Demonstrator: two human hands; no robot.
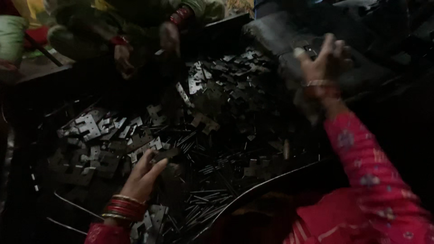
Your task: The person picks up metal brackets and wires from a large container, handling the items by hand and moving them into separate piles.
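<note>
While the blurred right hand (322,58) hangs spread, the left hand (143,178) pinches a dim metal plate (165,155).

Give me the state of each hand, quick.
Left hand: fingers closed on a flat metal plate over the pile.
Right hand: raised, fingers spread open, blurred; nothing visibly held.

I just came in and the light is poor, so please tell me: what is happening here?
A person in pink sleeves sits over a dark tray heaped with flat metal plates and thin pins. The left hand holds a dark plate at the fingertips, above the heap. The right hand is raised and spread at the far right edge, blurred; I cannot tell whether it holds anything. Across the tray, another person's hands reach into the same heap.
</note>
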